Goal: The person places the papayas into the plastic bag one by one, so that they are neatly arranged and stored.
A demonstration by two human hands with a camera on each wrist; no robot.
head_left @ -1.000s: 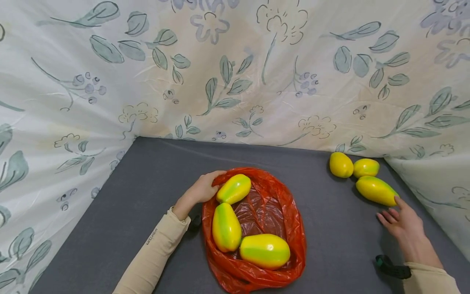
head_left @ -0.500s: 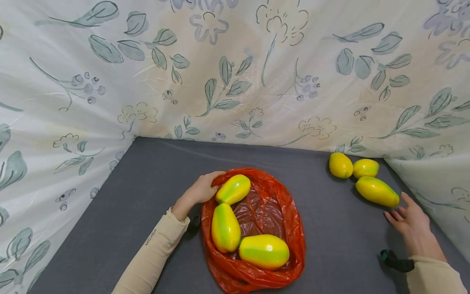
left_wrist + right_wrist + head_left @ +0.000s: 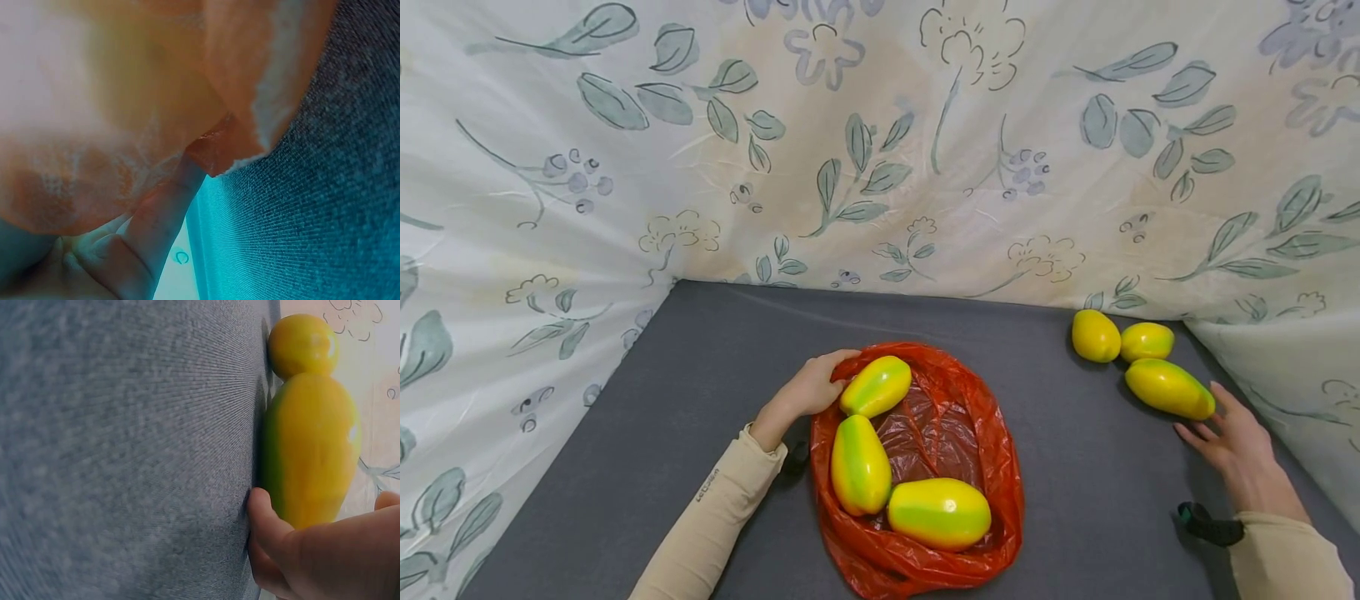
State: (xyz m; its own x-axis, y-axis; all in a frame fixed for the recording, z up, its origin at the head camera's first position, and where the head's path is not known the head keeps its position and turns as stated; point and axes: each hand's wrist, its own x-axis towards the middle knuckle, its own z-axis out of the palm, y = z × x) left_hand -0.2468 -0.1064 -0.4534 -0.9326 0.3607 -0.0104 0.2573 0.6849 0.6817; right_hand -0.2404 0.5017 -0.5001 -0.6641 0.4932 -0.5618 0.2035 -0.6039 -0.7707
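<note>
Three papayas (image 3: 940, 513) in red plastic bag (image 3: 997, 454); my left grip (image 3: 808, 386) pinches bag's rim. Right of bag: my right grip (image 3: 1238, 447), loosely spread, unfilled, at long papaya (image 3: 1168, 389); two more papayas (image 3: 1096, 337) beyond. Reaching, I judge; next calls for curling round it.

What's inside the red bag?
Three yellow-green fruits lie inside the red bag, and some of its crinkly bottom shows beside them. What is under the fruits is covered, so I can't tell whether anything is there.
</note>
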